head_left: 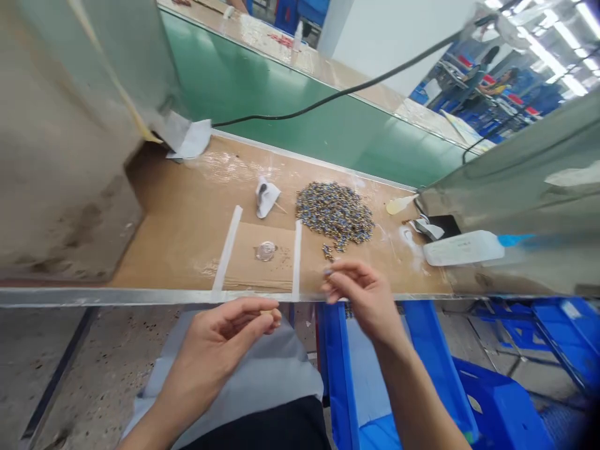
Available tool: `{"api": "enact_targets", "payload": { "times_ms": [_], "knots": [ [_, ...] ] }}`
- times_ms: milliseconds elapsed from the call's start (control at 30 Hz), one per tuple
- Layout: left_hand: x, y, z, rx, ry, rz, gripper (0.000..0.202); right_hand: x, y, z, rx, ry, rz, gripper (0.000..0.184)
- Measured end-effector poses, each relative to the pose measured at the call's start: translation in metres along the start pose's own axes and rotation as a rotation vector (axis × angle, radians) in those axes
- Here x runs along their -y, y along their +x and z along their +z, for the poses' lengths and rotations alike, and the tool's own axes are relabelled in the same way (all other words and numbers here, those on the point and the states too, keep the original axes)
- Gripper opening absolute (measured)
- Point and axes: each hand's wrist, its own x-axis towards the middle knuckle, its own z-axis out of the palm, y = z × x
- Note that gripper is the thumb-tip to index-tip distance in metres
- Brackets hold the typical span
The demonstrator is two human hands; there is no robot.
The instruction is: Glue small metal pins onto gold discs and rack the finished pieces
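My left hand (234, 334) is closed in a pinch in front of the table edge, above my lap. A tiny yellowish bit shows between its thumb and forefinger, too small to name. Over the table's front edge, my right hand (359, 294) pinches a small bluish piece (327, 272). Just beyond it lies a pile of small blue-and-gold metallic pieces (335, 212), with several strays (328, 252) at its near side. A small round clear dish (265, 250) sits on a cardboard sheet (253, 278) between two white tape strips, with tiny specks beside it.
A crumpled white wipe (267, 197) with a dark spot lies behind the dish. At the right are a small yellowish bottle (398, 205) and a white plastic bottle (464, 248) on its side. Metal panels flank the table; a blue bin (340, 375) stands below my right arm.
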Motion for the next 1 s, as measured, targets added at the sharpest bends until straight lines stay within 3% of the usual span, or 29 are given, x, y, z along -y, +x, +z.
{"api": "enact_targets", "payload": {
  "times_ms": [100,200,333,467,533,633,733,833,1000],
  "knots": [
    [0.001,0.003,-0.007,0.003,0.236,0.063,0.030,0.003,-0.029,0.038,0.211,0.114,0.152,0.033],
    [0.012,0.007,-0.018,0.007,0.491,0.174,0.026,-0.006,-0.042,0.061,0.265,0.241,0.225,0.042],
    [0.022,0.009,-0.023,0.001,0.589,0.293,0.018,-0.016,-0.050,0.058,0.262,0.295,0.280,0.048],
    [0.013,0.010,-0.014,0.121,0.579,0.434,0.013,-0.014,-0.056,0.048,0.311,0.281,0.333,0.047],
    [0.007,0.008,-0.007,0.127,0.592,0.404,0.011,-0.011,-0.057,0.046,0.306,0.263,0.323,0.042],
    [0.005,0.003,0.008,0.105,0.433,0.200,0.013,-0.008,-0.055,0.049,0.253,0.217,0.225,0.027],
    [0.011,0.002,0.020,0.105,0.048,0.014,0.018,-0.008,-0.052,0.054,0.207,0.157,0.103,0.015],
    [0.019,0.004,0.024,0.073,-0.168,-0.029,0.018,-0.010,-0.050,0.060,0.182,0.090,-0.002,0.013],
    [0.023,0.002,0.025,0.059,-0.251,-0.023,0.018,-0.017,-0.049,0.066,0.113,-0.056,-0.127,0.012]
  ]
}}
